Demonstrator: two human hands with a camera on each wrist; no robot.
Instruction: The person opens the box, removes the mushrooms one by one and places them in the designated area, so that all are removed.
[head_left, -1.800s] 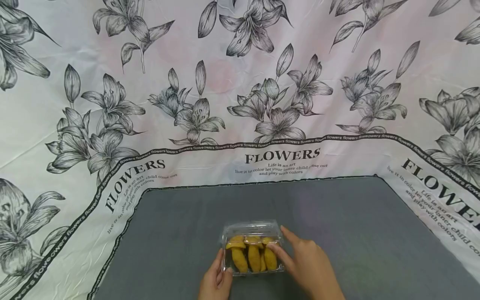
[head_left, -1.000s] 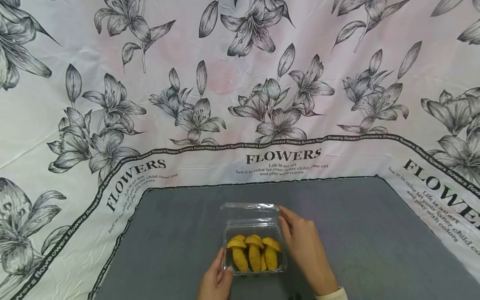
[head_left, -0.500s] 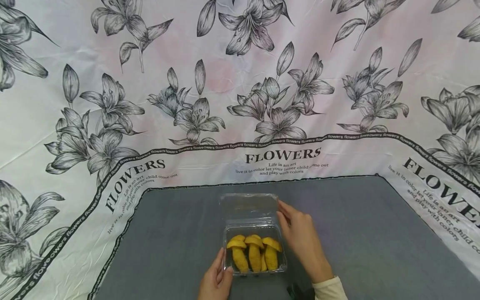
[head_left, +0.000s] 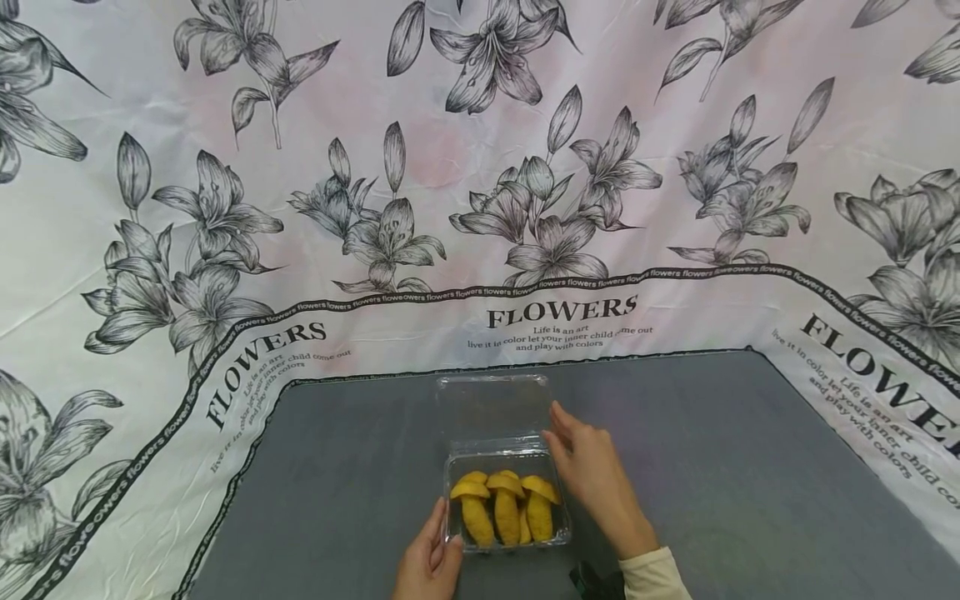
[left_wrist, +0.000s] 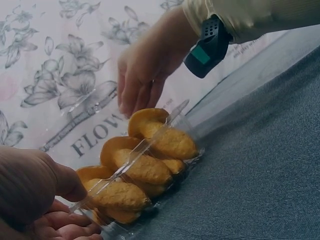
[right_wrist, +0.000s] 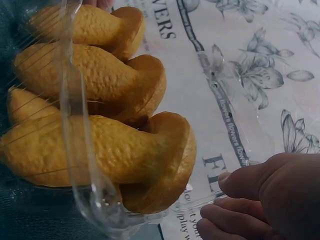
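Observation:
A clear plastic clamshell container (head_left: 510,546) stands on the grey tabletop with its lid (head_left: 495,404) tilted back. Several yellow-orange mushrooms (head_left: 507,508) lie in its base, caps toward the hinge. At the base's left side, my left hand (head_left: 429,560) grips the wall, thumb near the front corner; the left wrist view shows thumb (left_wrist: 70,184) and fingers about the rim. My right hand (head_left: 596,467) is at the lid's right edge by the hinge. In the right wrist view its thumb (right_wrist: 250,182) and curled fingers have the thin clear edge between them.
White cloth (head_left: 390,333) printed with lilies and "FLOWERS" lettering surrounds the grey tabletop (head_left: 337,483) at the back and sides. A dark wrist device (left_wrist: 202,52) sits by the right cream sleeve (head_left: 654,575).
My right hand has swung the lid up and back from over the mushrooms, moving away and then slightly down its edge. The left hand has kept its grip on the base.

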